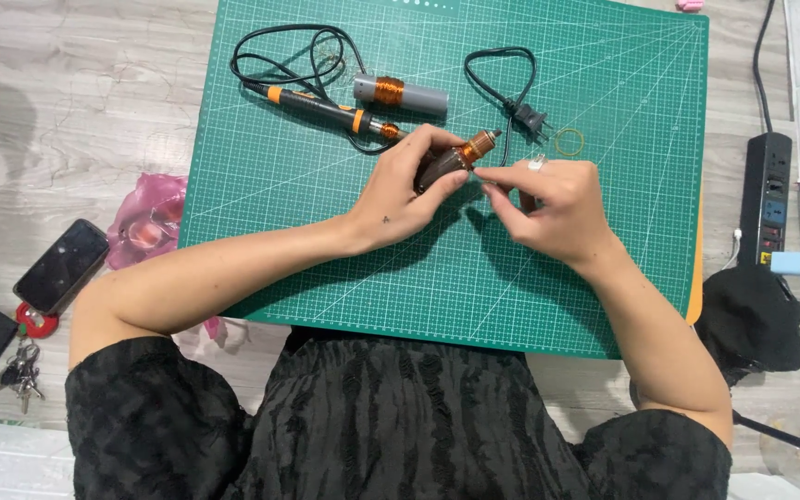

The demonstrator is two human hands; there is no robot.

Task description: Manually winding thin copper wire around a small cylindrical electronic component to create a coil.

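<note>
Left hand (398, 190) grasps copper-wound rotor (456, 159) over green cutting mat (326, 241); right hand (548, 202) pinches at rotor tip; soldering iron (326, 109) on mat beyond rotor

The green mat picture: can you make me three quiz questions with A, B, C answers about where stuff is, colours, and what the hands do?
1. Where is the yellow rubber band?
A. on the green mat
B. on the phone
C. on the keys

2. What colour is the wire wound on the grey tube?
A. blue
B. copper
C. white

3. What is the left hand doing?
A. resting flat
B. holding the phone
C. holding a dark coil piece

Answers: A, the rubber band lies on the mat. B, the tube has a copper winding. C, the left hand wraps the coil piece.
</note>
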